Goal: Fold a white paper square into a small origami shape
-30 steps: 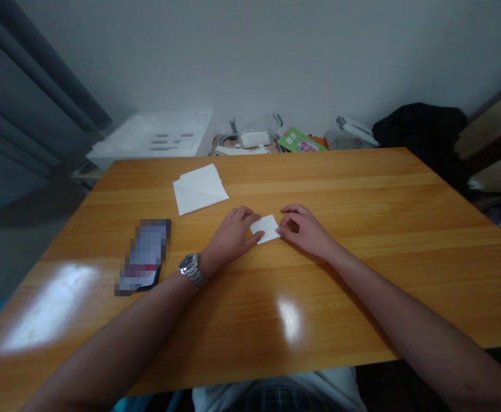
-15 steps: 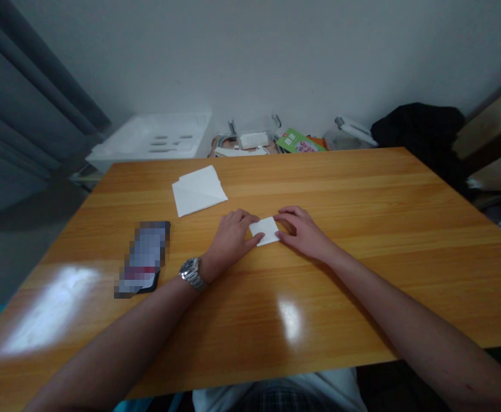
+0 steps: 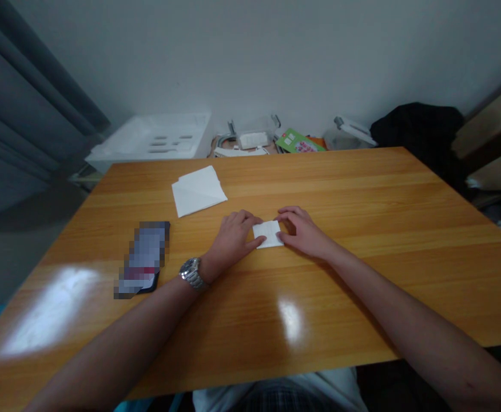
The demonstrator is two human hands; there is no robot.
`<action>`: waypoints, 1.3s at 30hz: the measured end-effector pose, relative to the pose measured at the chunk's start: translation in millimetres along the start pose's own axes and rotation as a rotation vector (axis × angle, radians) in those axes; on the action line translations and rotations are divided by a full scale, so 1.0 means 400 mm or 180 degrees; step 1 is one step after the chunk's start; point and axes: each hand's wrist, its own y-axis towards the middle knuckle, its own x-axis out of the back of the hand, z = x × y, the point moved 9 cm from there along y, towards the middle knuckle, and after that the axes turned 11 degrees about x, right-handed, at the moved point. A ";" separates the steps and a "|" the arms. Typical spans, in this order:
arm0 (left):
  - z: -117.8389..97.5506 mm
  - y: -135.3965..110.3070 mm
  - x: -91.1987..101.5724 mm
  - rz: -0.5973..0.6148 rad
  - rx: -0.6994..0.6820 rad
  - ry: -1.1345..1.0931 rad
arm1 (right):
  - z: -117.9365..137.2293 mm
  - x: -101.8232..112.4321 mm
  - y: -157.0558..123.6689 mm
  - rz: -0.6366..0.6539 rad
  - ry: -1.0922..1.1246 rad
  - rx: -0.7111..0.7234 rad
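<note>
A small folded white paper (image 3: 269,233), roughly square, lies on the wooden table between my two hands. My left hand (image 3: 233,233), with a metal watch (image 3: 193,273) on its wrist, has its thumb on the paper's near left part and its fingertips at the far left corner. On the opposite side my right hand (image 3: 302,232) pinches the right edge, thumb on the near part and index finger by the far corner. Whether the paper is thin tissue or thicker sheet, I cannot tell.
Larger white folded sheets (image 3: 199,191) lie farther back, left of my hands. A phone (image 3: 145,257) with a blurred screen rests at the left. Behind the table (image 3: 340,320) are a white tray (image 3: 151,137), a green booklet (image 3: 297,141) and a dark cloth bundle (image 3: 417,129).
The small folded paper has turned slightly and shifted a little to the right and towards me. Both hands stay in nearly the same place, still at its sides.
</note>
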 end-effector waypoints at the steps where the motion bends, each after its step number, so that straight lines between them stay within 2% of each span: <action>1: -0.001 0.000 0.000 -0.0004 -0.0022 0.0007 | 0.000 0.001 0.000 -0.0006 -0.0009 -0.0017; 15: -0.007 -0.001 0.003 0.0033 -0.0093 -0.0120 | 0.043 0.023 0.008 -0.0047 -0.0084 -0.0036; 20: -0.006 -0.001 0.002 0.0036 -0.0098 -0.0161 | 0.039 0.023 0.008 -0.0093 0.0226 -0.0132; 27: -0.010 0.000 0.008 0.0037 -0.0077 -0.0279 | 0.023 0.023 0.001 -0.0402 0.0769 -0.0253; 33: -0.002 0.005 0.026 -0.0029 0.0104 -0.0995 | 0.014 0.022 -0.002 -0.0526 0.1362 -0.0446; 39: 0.002 0.004 0.023 -0.0021 0.0399 -0.1732 | 0.029 0.021 -0.001 -0.0520 0.1503 -0.0372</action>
